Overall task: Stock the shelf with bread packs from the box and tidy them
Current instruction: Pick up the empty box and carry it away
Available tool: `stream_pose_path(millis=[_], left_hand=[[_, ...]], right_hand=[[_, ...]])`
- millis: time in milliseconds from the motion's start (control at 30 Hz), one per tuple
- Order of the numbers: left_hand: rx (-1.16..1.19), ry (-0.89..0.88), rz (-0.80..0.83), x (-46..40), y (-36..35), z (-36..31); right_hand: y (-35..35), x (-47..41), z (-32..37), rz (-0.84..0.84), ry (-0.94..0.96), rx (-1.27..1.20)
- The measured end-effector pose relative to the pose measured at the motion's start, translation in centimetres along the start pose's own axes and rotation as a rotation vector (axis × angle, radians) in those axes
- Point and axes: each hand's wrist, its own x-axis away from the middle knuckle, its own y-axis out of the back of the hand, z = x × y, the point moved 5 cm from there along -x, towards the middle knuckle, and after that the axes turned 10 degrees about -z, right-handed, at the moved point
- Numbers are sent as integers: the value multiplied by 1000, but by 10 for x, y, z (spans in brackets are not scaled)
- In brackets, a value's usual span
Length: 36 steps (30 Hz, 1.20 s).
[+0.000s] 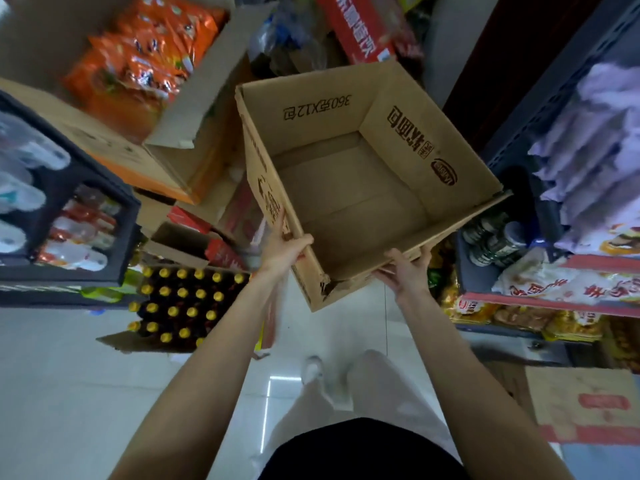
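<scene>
1. I see a shop aisle with a pale tiled floor (69, 393), a shelf (540, 299) of packaged goods on the right, and a crate of yellow-capped bottles (183, 299) on the left.
2. Both my arms reach forward, held out nearly straight.
3. My left hand (280, 251) grips the left wall of the box (346, 188), thumb hooked over the rim, fingers outside.
4. My right hand (407, 268) holds the near edge, fingers curled under and around it.
5. The box hangs tilted between both hands above the floor, open top facing me, nothing visible inside.
6. Purple bread packs (595, 147) lie on the right shelf, beside the box.
</scene>
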Motion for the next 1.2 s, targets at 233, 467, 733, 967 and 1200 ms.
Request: stream_pose_path(millis=[233, 467, 733, 967, 1200], left_hand=[[20, 26, -42, -76, -18, -29], [92, 19, -62, -138, -65, -74], [153, -31, -44, -203, -106, -123], [162, -34, -44, -289, -122, -160], [92, -48, -23, -393, -123, -172]], right_hand=[[-60, -58, 39, 8, 34, 52], [-105, -128, 106, 122, 52, 86], [-145, -179, 180, 145, 134, 42], [-204, -221, 210, 102, 150, -30], [-285, -279, 192, 66, 117, -70]])
